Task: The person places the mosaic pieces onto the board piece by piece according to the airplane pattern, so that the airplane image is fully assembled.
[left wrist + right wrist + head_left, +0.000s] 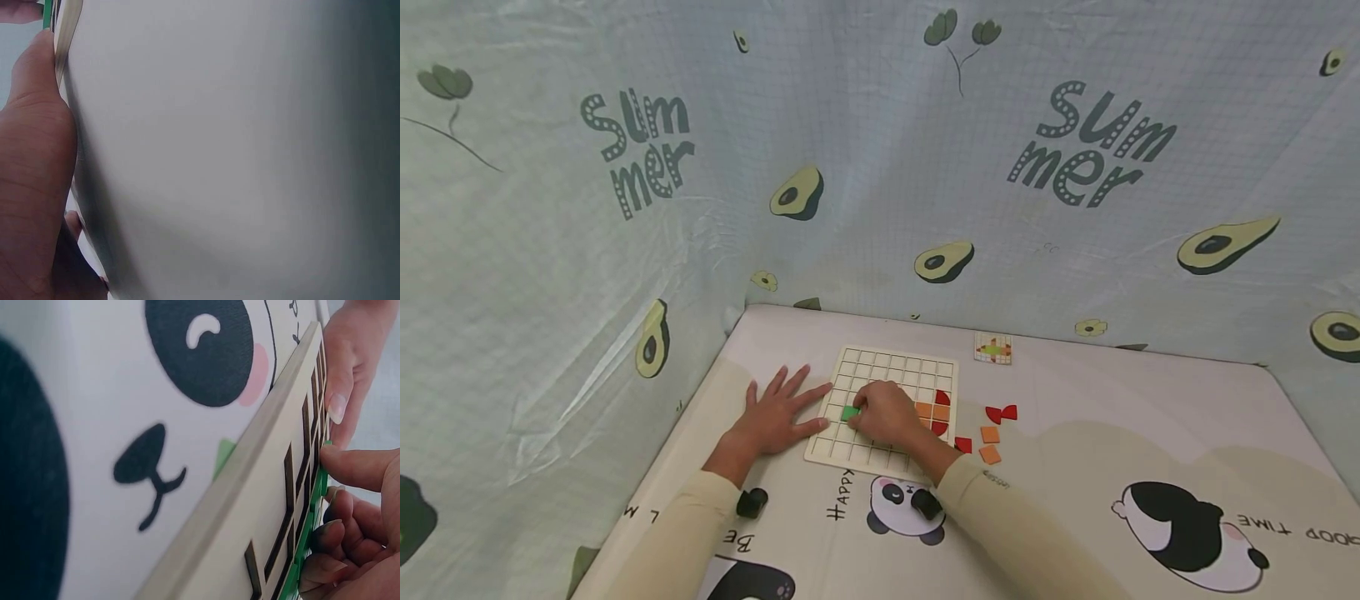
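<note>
A pale wooden grid board [880,363] lies on the table. My left hand [771,421] lies spread at its left side, with thumb and index fingertips at the edge. Over the middle of the board, my right hand [887,412] pinches a green square tile [849,412] near the left columns. In the right wrist view, the thumb touches one end of the green tile [324,469] and the other fingers are curled; more green shows along the board beneath them. Orange squares [941,412] and red rounded pieces [942,397] sit in the board's right columns.
Right of the board lie loose red pieces [995,415] and orange squares [990,435]. Another red piece [963,445] is by the board's edge. A small pattern card [993,349] lies at the back. Printed sheeting [880,150] stands behind the table.
</note>
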`<state>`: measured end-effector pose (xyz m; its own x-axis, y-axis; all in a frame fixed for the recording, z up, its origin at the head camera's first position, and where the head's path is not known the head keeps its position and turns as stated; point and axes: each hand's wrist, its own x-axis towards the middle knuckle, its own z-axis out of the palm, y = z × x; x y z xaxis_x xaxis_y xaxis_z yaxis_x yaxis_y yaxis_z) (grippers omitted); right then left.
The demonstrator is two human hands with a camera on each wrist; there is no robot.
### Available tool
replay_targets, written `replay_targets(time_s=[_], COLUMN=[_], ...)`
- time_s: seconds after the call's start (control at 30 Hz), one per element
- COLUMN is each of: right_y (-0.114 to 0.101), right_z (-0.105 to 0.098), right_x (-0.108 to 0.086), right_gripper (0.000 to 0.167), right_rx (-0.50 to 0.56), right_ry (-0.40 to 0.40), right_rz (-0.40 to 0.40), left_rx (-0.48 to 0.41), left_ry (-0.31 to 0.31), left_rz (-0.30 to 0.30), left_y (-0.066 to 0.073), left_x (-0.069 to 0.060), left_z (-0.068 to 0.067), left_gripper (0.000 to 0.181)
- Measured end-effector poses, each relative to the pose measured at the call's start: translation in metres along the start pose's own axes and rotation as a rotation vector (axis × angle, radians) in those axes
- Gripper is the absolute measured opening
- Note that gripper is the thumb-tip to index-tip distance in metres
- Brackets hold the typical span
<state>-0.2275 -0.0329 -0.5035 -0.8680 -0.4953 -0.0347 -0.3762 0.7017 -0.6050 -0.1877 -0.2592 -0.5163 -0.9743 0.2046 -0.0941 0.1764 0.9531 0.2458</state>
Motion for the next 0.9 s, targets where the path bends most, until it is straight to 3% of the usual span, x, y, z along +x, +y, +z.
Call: replay_targets(time_s=[0.27,0.47,0.73,0.9], right_y=[0.002,0.008,0.032,0.062], right_z=[0.001,-0.006,-0.04,-0.066], right_x=[-0.002,-0.008,-0.026,-0.043], right_gripper=[0.02,0.019,0.014,0.014], right_rx=[-0.008,0.1,0.16,0.149], right_ry=[0.002,-0.002,0.005,0.03], right_rz=[0.012,-0.019,-0.091,-0.017], left_rx=[0.002,0.001,-0.02,-0.024], left_ry=[-0.008,-0.012,-0.016,-0.018], left_rz=[0.004,0.003,-0.002,0.001], left_y=[0.003,0.005,0.006,0.003], left_x=[0.0,-0.001,-0.001,-0.001], left_z=[0.0,-0.003,-0.004,-0.002], left_gripper=[0.066,0.065,0.066,0.066])
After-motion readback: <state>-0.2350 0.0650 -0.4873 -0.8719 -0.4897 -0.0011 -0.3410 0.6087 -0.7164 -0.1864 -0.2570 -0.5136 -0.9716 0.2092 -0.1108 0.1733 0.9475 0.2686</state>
